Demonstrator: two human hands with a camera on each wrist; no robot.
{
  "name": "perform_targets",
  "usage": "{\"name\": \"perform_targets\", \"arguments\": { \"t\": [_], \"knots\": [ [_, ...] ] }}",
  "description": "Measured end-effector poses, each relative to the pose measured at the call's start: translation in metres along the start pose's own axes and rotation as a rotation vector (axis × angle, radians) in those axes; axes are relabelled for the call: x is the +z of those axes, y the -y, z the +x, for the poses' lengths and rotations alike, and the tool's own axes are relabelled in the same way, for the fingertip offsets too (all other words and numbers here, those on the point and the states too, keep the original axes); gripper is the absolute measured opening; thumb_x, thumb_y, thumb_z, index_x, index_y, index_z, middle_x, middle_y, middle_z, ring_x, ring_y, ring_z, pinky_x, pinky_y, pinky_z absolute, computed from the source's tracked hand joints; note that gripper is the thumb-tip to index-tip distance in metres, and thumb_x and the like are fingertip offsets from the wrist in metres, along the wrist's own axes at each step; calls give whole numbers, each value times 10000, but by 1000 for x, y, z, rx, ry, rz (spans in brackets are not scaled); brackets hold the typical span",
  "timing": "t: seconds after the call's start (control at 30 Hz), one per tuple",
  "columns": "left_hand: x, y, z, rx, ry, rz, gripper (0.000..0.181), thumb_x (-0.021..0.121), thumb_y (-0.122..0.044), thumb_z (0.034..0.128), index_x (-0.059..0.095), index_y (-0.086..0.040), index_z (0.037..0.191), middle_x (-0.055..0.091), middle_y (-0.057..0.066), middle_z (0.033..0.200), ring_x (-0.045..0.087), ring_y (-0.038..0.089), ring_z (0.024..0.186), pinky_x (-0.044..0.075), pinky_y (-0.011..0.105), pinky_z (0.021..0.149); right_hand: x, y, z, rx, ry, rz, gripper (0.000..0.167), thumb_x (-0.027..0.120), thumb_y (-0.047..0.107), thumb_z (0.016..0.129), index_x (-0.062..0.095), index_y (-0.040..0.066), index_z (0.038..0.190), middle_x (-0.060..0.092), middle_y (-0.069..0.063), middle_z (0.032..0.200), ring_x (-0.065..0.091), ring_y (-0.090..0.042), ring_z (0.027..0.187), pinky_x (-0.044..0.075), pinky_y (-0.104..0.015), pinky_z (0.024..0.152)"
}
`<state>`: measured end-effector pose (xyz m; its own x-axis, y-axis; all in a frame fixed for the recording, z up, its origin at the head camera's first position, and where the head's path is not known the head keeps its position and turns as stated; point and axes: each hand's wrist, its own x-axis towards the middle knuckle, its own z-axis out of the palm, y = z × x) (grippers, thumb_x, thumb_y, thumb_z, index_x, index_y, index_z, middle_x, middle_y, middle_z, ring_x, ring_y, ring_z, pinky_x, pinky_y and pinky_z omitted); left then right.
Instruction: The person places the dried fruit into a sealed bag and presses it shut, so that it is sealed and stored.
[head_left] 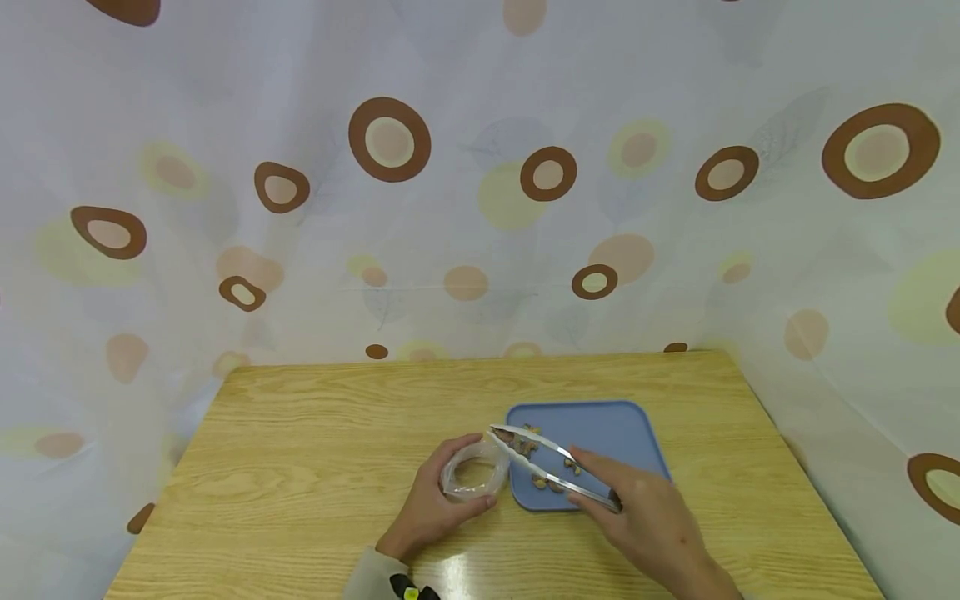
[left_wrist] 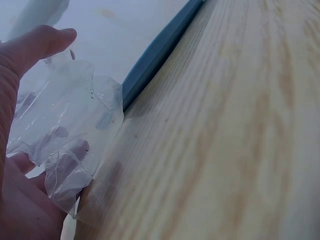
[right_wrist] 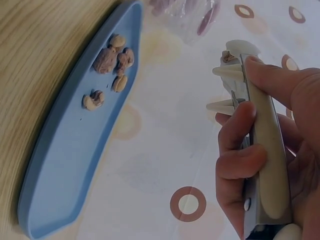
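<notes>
My left hand [head_left: 431,504] holds a clear plastic bag [left_wrist: 65,115], thumb and fingers curled round its sides. The bag's round mouth faces up beside the tray's left edge. In my right hand [head_left: 652,517] are metal tongs with pale tips and grips [right_wrist: 267,150]. A brown, nut-like piece [right_wrist: 227,56] shows at the tongs' tips, which sit close above the bag's right rim. On the blue tray [head_left: 615,433] lie several small tan and brown nut-like pieces [right_wrist: 105,60]; in the head view the tongs partly cover them.
The tray stands on a wood-grain table [head_left: 315,450], right of its middle. A pale patterned sheet [head_left: 450,208] hangs behind the table and along both sides. A few dark crumbs dot the tray in the right wrist view.
</notes>
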<state>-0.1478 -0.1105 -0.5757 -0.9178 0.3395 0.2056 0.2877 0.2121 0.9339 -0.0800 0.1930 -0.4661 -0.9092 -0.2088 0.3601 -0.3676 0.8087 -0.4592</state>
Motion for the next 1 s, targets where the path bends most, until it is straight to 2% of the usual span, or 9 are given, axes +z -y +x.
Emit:
{"name": "perform_targets", "arguments": {
  "t": [0.2, 0.37, 0.43, 0.5, 0.6, 0.63, 0.9, 0.97, 1.0],
  "knots": [
    [0, 1, 0, 6, -12, -4, 817, 960, -237, 829, 578, -372, 1538, 681, -22, 1447, 648, 299, 1297, 491, 348, 1089, 0, 9, -1, 12, 37, 38, 608, 944, 260, 864, 740, 234, 1437, 822, 0, 1268, 508, 74, 696, 485, -203, 659],
    [0, 2, 0, 19, -10, -2, 832, 966, -227, 815, 586, -309, 1550, 686, -6, 1456, 651, 269, 1290, 487, 340, 1087, 0, 17, -1, 55, 87, 62, 609, 939, 262, 869, 735, 271, 1443, 814, -17, 1295, 503, 73, 666, 464, -195, 634],
    [0, 3, 0, 25, -6, -4, 833, 961, -218, 818, 585, -244, 1561, 687, 24, 1458, 651, 258, 1276, 491, 332, 1074, 1, 19, -1, 58, 91, 56, 614, 944, 268, 862, 737, 280, 1440, 811, -35, 1301, 641, 40, 737, 518, -205, 660],
    [0, 3, 1, 28, -3, -7, 837, 956, -214, 824, 577, -187, 1570, 691, 49, 1448, 655, 251, 1249, 499, 320, 1051, 3, 20, -2, 58, 93, 50, 619, 949, 274, 855, 740, 279, 1437, 805, -58, 1309, 774, -67, 865, 588, -239, 707],
    [0, 4, 1, 30, -2, -9, 847, 952, -207, 828, 563, -139, 1578, 694, 73, 1433, 658, 251, 1222, 505, 308, 1033, 6, 20, -2, 51, 91, 42, 624, 957, 274, 846, 744, 268, 1433, 795, -89, 1319, 808, -244, 1121, 654, -322, 818],
    [0, 4, 1, 32, -2, -7, 848, 951, -205, 828, 562, -134, 1578, 696, 77, 1428, 659, 251, 1218, 504, 307, 1033, 7, 20, -3, 51, 91, 45, 628, 959, 269, 844, 744, 262, 1434, 793, -97, 1322, 805, -266, 1136, 660, -343, 834],
    [0, 3, 1, 22, -2, -4, 845, 952, -213, 830, 563, -135, 1576, 693, 45, 1430, 649, 178, 1245, 500, 324, 1063, 10, 17, -5, 44, 82, 56, 644, 950, 253, 853, 726, 245, 1457, 791, -85, 1332, 805, -276, 1135, 661, -350, 835],
    [0, 3, 0, 17, -2, 0, 834, 952, -219, 832, 570, -169, 1572, 689, 16, 1436, 651, 196, 1259, 499, 331, 1065, 10, 16, -6, 52, 80, 52, 646, 947, 259, 856, 722, 238, 1461, 799, -68, 1322, 812, -252, 1111, 655, -324, 812],
    [0, 3, 0, 16, -2, 0, 830, 952, -220, 833, 572, -188, 1571, 684, 9, 1441, 651, 216, 1268, 500, 335, 1069, 11, 15, -7, 61, 82, 53, 648, 945, 263, 860, 718, 233, 1466, 803, -64, 1314, 822, -206, 1036, 644, -298, 778]
  ]
}}
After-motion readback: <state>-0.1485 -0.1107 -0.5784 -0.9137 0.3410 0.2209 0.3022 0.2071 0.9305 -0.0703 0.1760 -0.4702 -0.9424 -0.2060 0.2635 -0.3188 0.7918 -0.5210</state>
